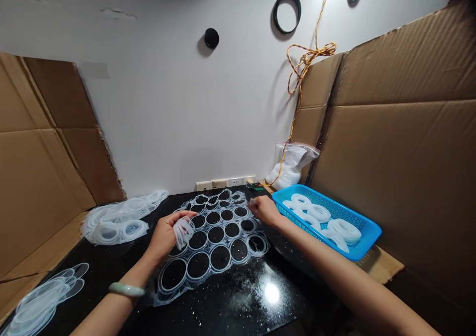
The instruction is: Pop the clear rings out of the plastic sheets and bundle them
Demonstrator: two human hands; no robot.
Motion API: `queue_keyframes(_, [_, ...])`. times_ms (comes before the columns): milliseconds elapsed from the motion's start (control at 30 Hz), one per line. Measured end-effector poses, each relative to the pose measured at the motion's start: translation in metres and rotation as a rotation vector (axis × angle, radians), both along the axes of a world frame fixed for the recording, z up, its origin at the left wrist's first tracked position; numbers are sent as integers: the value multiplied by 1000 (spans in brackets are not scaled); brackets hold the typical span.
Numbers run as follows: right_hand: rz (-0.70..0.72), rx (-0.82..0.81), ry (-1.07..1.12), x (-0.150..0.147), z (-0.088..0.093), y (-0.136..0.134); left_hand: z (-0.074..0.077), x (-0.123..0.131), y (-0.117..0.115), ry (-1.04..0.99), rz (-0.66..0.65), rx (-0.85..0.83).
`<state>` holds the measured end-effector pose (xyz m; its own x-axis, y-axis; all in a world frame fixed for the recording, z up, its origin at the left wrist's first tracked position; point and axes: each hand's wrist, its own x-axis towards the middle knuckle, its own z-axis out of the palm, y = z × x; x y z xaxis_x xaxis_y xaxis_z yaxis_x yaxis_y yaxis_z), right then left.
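A translucent sheet [160, 297] with rows of large round holes lies on the black tabletop [223, 306]. My left hand [164, 237], above the sheet's left side, is closed around a bunch of translucent rings [183, 233] hanging from its fingers. At the far right edge of the sheet, my right hand [265, 210] is closed in a pinch. A small pale bit shows at its fingertips, too small to make out. A blue plastic basket [366, 244] to the right of that hand holds several bundles of white rings [345, 231].
Stacked translucent sheets [122, 217] lie at the back left, and thin clear discs [40, 299] at the front left. Cardboard panels [401, 142] stand on both sides. A clear plastic bag [290, 167] and a twisted yellow cord [293, 123] are near the sockets [219, 184].
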<state>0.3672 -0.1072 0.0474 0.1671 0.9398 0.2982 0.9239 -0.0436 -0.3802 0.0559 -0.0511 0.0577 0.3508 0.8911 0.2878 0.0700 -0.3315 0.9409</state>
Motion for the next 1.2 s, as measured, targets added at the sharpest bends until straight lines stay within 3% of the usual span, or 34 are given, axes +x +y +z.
queue_keyframes(100, [40, -111, -268, 16, -12, -11, -2, -24, -2, 102, 18, 3])
queue_keyframes(267, [41, -184, -493, 35, -33, -32, -13, -54, 1, 105, 83, -22])
queue_keyframes(400, [38, -196, -549, 27, -28, -32, -22, -64, 11, 76, 114, -3])
queue_keyframes(567, [174, -138, -456, -15, -5, 15, -30, -62, 6, 172, 113, 243])
queue_keyframes(733, [132, -318, -383, -53, -4, 82, -39, -55, -10, 291, -111, 461])
queue_keyframes(800, [139, -344, -377, -68, -7, 97, -39, -53, -15, 291, -121, 513])
queue_keyframes(900, [270, -404, -390, -96, -5, 101, -39, -47, -25, 306, -151, 600])
queue_keyframes(967, [439, -523, -305, -123, 5, 96, -41, -41, -35, 327, -189, 686])
queue_keyframes(1033, [680, -670, -39, -156, 25, 91, -44, -34, -46, 349, -233, 783])
queue_keyframes(1100, [865, -660, 262, -192, 51, 89, -47, -28, -57, 361, -251, 892])
queue_keyframes(1200, [967, -524, 475, -237, 85, 96, -49, -23, -70, 378, -237, 1048])
